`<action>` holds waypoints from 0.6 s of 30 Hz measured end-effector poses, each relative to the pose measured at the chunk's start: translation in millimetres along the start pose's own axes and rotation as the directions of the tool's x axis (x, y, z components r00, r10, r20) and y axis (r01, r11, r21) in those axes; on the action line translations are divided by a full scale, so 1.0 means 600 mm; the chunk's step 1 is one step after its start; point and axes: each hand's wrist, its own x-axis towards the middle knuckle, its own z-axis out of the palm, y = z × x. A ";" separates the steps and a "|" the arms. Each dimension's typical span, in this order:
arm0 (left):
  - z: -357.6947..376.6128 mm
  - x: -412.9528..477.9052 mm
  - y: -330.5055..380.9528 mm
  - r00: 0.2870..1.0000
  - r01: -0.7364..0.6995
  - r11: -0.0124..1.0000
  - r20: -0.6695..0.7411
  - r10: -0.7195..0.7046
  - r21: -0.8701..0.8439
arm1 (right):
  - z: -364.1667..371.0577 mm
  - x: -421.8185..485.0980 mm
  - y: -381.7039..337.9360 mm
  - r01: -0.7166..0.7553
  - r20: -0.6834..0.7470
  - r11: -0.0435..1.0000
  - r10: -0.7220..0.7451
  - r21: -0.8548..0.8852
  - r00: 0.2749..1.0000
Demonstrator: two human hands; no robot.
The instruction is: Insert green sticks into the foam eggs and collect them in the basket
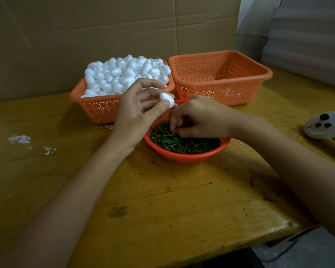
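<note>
White foam crumbs (19, 139) lie scattered on the bench (162, 200) at the far left. Next comes an orange basket (97, 111) heaped with foam eggs (124, 74), its near corner hidden by the left hand (135, 115), which pinches one foam egg (167, 100) between thumb and fingers. Below it, a round red basket (186, 157) holds green sticks (182, 144). The right hand (197, 118) covers part of them, fingers curled down among them; whether it grips a stick cannot be told. Behind stands a second orange basket (220, 88); a white device (325, 124) lies far right.

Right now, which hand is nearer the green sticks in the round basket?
Right. The right hand reaches into the round basket, fingers at the green sticks; the left hand is above the basket's left rim, pinching a foam egg.
</note>
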 end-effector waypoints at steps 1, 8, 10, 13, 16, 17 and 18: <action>-0.001 0.000 0.001 1.000 0.010 1.000 -0.004 -0.010 -0.027 | 0.000 0.000 0.000 -0.002 -0.001 1.000 0.002 0.002 1.000; -0.007 0.001 0.001 1.000 0.017 0.997 0.009 -0.016 -0.071 | 0.002 0.000 0.000 -0.010 -0.009 1.000 0.010 0.005 1.000; -0.007 0.001 0.001 1.000 -0.002 0.998 0.014 0.003 -0.061 | 0.002 0.000 0.000 -0.011 -0.005 1.000 0.011 0.006 1.000; -0.008 0.000 0.001 0.998 -0.042 0.999 0.035 0.042 -0.014 | 0.001 0.000 0.000 -0.012 -0.004 1.000 0.012 0.001 1.000; -0.007 -0.003 -0.002 0.996 -0.063 0.997 0.063 0.061 0.036 | 0.001 0.000 -0.001 -0.006 -0.007 1.000 0.006 -0.007 1.000; -0.006 -0.004 -0.002 0.996 -0.065 0.997 0.070 0.061 0.045 | 0.001 0.000 -0.002 -0.004 -0.008 1.000 0.003 -0.007 1.000; -0.006 -0.004 -0.003 0.995 -0.066 0.997 0.076 0.062 0.051 | 0.001 0.000 -0.002 -0.002 -0.008 1.000 0.002 -0.006 1.000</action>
